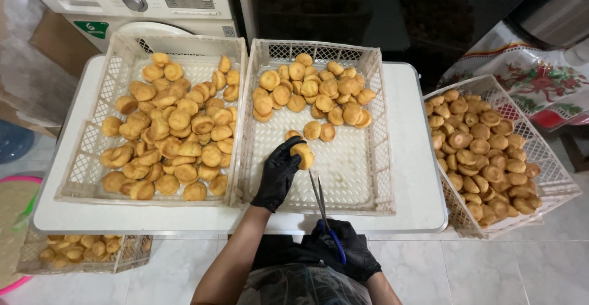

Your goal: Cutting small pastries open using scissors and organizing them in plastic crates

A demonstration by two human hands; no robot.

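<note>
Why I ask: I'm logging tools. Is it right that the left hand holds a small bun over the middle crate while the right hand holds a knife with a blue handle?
Not quite. The head view shows the right hand holding scissors with blue handles, not a knife. The rest stands: the left hand holds a small bun over the middle crate.

A white rectangular table with rounded corners (pixel 411 158) carries two white perforated plastic crates side by side. The crate at nine o'clock (pixel 86 151) is nearly full of small round golden-brown pastries (pixel 175 127). The crate at the centre (pixel 356 176) has its pastries (pixel 313 90) heaped toward twelve o'clock, its near half bare.
</note>
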